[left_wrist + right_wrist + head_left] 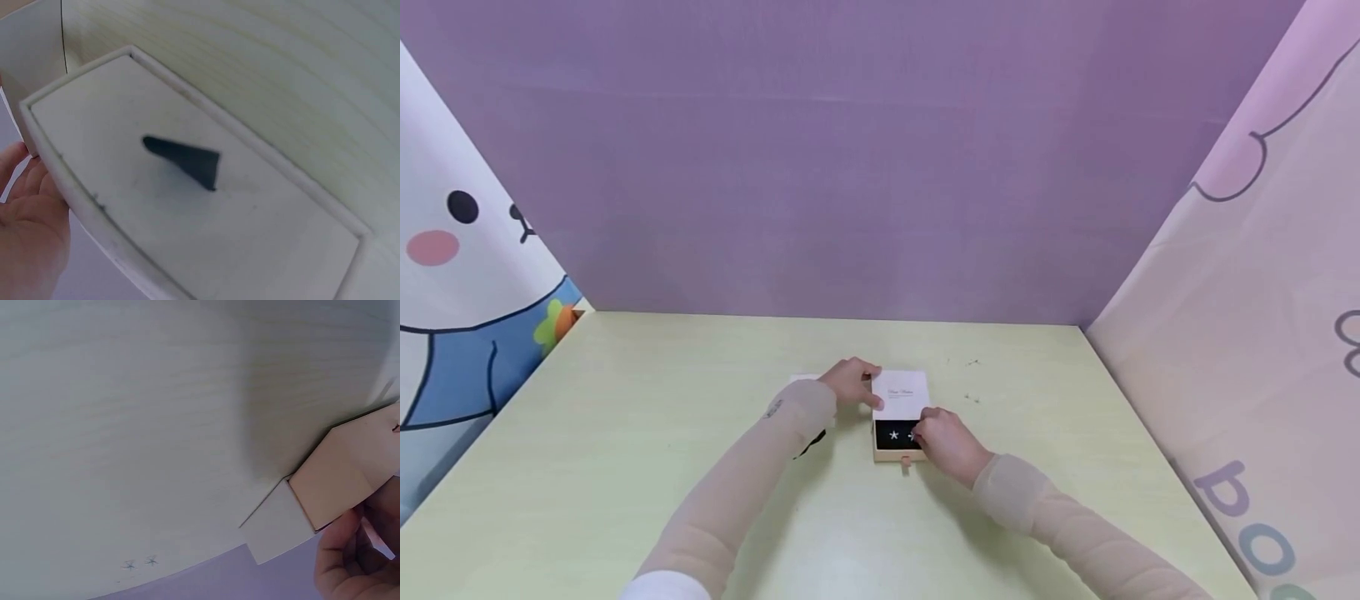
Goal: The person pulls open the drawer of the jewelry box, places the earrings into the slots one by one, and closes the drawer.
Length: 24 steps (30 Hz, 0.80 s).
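Observation:
A small drawer-style jewelry box (898,457) rests on the table, its white sleeve (900,395) behind a peach drawer (340,478) that is slid out. Inside the drawer is a black insert (883,444) with a star-shaped earring (893,435). A second star is partly covered by the fingers of my right hand (953,446), which pinch it over the drawer's right side. My left hand (850,383) holds the sleeve at its left edge, thumb near the front and fingers at the back corner. By the left wrist lies a white, rimmed tray-like piece (100,137) with a black ribbon tab (187,159).
Small star pieces (140,563) lie on the table to the right of the box, in two spots in the head view. A purple panel (850,183) stands along the table's back edge. Printed curtains (1247,317) hang at both sides.

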Each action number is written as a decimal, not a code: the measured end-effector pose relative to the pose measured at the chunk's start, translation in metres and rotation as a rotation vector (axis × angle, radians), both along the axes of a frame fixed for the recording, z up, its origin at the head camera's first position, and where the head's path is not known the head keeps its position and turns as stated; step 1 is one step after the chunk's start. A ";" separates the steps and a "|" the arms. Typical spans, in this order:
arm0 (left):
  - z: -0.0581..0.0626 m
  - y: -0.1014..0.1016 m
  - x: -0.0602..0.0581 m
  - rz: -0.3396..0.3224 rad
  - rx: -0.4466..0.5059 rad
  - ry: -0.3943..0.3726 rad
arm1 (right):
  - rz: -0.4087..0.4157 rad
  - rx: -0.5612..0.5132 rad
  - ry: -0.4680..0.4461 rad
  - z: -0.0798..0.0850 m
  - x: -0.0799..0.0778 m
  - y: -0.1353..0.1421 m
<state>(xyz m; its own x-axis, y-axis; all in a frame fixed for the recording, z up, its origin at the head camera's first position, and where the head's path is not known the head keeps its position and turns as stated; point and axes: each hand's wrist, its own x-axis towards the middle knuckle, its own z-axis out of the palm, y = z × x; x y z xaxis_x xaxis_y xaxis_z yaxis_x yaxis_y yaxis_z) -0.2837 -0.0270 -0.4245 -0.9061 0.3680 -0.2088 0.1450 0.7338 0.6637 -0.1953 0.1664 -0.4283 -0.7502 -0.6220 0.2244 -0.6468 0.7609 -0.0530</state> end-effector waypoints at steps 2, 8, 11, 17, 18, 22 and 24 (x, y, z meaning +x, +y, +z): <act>0.000 0.000 0.000 0.006 -0.005 -0.008 | -0.008 0.009 0.001 -0.001 0.001 -0.001; 0.000 0.000 0.001 0.000 -0.016 -0.012 | -0.055 -0.038 -0.038 -0.001 0.003 -0.001; 0.001 0.000 0.000 0.004 -0.015 -0.011 | -0.065 -0.078 -0.052 0.000 0.003 0.000; -0.001 -0.001 -0.002 -0.001 -0.022 -0.015 | -0.073 -0.128 -0.091 0.000 0.004 0.001; -0.001 -0.001 -0.002 -0.003 -0.027 -0.014 | -0.082 -0.141 -0.102 -0.001 0.004 0.001; 0.000 -0.001 -0.001 -0.005 -0.038 -0.015 | -0.140 -0.231 -0.160 0.000 0.006 0.004; 0.002 0.000 0.000 -0.005 -0.041 -0.016 | -0.177 -0.293 -0.202 0.002 0.009 0.005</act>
